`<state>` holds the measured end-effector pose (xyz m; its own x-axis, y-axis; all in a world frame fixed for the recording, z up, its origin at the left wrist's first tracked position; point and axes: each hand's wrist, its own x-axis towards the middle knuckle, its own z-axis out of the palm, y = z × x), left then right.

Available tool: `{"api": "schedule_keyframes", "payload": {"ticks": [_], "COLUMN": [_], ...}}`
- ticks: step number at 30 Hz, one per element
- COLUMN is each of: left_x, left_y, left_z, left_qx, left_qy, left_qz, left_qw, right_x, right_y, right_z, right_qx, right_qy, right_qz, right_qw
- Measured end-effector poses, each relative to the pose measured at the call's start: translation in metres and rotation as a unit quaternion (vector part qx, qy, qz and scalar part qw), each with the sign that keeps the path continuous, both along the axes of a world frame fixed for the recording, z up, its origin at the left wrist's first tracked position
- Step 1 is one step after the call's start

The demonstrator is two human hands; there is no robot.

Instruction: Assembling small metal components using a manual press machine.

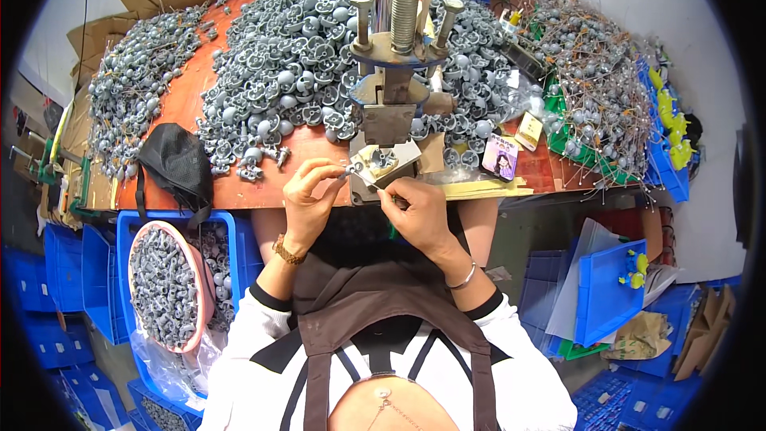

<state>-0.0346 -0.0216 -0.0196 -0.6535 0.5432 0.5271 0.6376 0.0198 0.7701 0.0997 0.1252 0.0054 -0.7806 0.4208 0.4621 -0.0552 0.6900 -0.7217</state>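
Observation:
My left hand pinches a small grey plastic part between thumb and fingertips, at the near left side of the press's base. My right hand is closed beside it, thumb and forefinger pressed together at a thin, pale thing too small to name. Just beyond both hands, a grey cup-shaped plastic piece sits on the metal base block of a bench press. Directly above it hangs the press's metal head, apart from the piece.
Grey half-round plastic shells are heaped behind the press. Wired grey pieces pile up left and right. A black mesh bag lies at the table's left edge. Below it, a pink basin of small grey parts stands in a blue crate.

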Motion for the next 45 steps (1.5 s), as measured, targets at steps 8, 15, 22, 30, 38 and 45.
{"api": "schedule_keyframes", "payload": {"ticks": [8, 15, 22, 30, 38, 45], "left_x": [0.011, 0.031, 0.012, 0.039, 0.009, -0.010], "left_y": [0.007, 0.013, 0.010, 0.028, 0.051, 0.045], "left_z": [0.010, 0.034, 0.024, 0.016, -0.008, -0.008], "left_qx": [0.098, 0.013, 0.067, -0.095, -0.059, -0.078], "left_qy": [-0.303, 0.121, 0.010, -0.141, -0.066, -0.056], "left_qz": [-0.241, -0.195, 0.165, -0.052, 0.043, -0.003], "left_qw": [0.917, 0.973, 0.984, 0.984, 0.995, 0.995], "right_x": [0.001, 0.012, 0.001, -0.011, -0.030, -0.023], "right_y": [0.008, 0.015, 0.031, 0.018, 0.016, 0.059], "right_z": [0.004, 0.000, -0.023, -0.027, -0.037, -0.018], "right_qx": [-0.180, -0.729, -0.433, -0.406, -0.046, 0.119], "right_qy": [-0.025, -0.091, 0.037, 0.003, -0.053, -0.047], "right_qz": [0.123, 0.165, 0.014, 0.144, -0.070, -0.033], "right_qw": [0.976, 0.658, 0.900, 0.902, 0.995, 0.991]}}
